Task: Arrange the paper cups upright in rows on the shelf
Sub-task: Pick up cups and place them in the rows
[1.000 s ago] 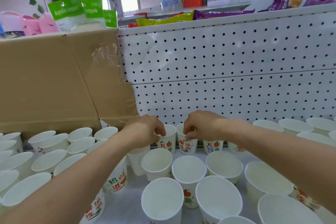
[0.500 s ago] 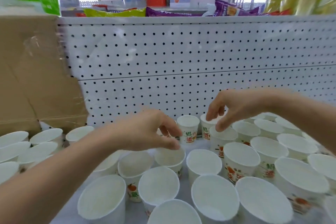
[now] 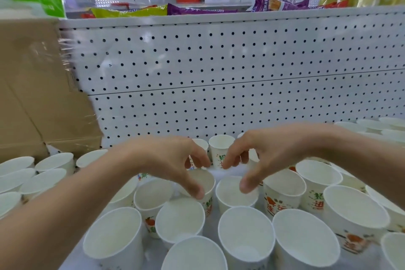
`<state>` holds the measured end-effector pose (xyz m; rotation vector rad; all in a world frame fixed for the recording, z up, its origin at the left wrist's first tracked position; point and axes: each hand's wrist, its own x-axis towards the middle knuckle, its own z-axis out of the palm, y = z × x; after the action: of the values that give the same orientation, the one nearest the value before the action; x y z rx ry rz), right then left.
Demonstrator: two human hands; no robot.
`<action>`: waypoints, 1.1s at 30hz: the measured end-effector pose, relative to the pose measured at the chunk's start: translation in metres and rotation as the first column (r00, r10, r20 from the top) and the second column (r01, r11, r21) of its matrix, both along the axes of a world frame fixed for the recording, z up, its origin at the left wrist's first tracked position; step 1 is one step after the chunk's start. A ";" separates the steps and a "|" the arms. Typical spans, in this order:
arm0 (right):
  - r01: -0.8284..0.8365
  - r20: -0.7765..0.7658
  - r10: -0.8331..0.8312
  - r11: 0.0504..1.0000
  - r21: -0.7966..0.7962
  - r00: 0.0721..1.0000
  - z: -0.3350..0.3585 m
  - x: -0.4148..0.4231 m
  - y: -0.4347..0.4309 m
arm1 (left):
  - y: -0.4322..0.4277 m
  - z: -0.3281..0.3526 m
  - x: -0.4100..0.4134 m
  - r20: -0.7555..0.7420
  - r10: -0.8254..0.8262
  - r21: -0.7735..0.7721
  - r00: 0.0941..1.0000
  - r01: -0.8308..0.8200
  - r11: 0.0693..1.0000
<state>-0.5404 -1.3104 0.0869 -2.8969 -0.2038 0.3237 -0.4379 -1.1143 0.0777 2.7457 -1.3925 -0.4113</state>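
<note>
Head view puts both of your hands over the middle of the shelf (image 3: 151, 250), each above its own cup. Your left hand (image 3: 173, 160) arches over the left cup (image 3: 208, 178), thumb at the near rim and fingers past the far rim, thumb and fingers apart. I cannot tell whether they already press the paper. Your right hand (image 3: 271, 155) hangs over the right cup (image 3: 232, 198), thumb above its mouth, fingers spread beyond the far rim, holding nothing.

Both cups stand upright, long axis vertical and mouths up, so each lies straight below its own fingers (neither hand needs to cross). The 2 cups sit just beside each other, with neighbours crowding them in front and at either side. The open room is a strip of bare shelf behind them, before the back-row cup (image 3: 221, 151) and the pegboard (image 3: 219, 72). The cardboard box (image 3: 32, 94) on the left is well apart. I judge that a straight-down pinch, then a lift before any sideways shift, would spare the neighbours.
</note>
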 end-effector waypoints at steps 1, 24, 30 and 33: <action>-0.010 -0.009 0.009 1.000 -0.013 1.000 0.001 0.000 0.004 | 0.000 -0.002 0.000 0.014 -0.002 0.007 1.000 0.002 1.000; 0.109 0.161 -0.094 0.990 -0.085 0.982 -0.013 0.025 0.015 | 0.008 -0.031 0.021 0.080 0.129 -0.260 0.988 -0.104 0.960; -0.006 0.083 0.009 0.999 -0.037 0.997 -0.017 0.010 0.009 | 0.005 -0.036 0.020 0.081 0.231 -0.319 0.970 -0.194 0.928; 0.008 0.142 -0.005 1.000 -0.022 0.990 -0.026 0.016 0.006 | 0.001 -0.038 0.022 0.051 0.219 -0.340 0.974 -0.189 0.921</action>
<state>-0.5243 -1.3049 0.0609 -2.9443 -0.2145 0.1194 -0.4161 -1.1129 0.0394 2.6129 -1.0566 -0.0379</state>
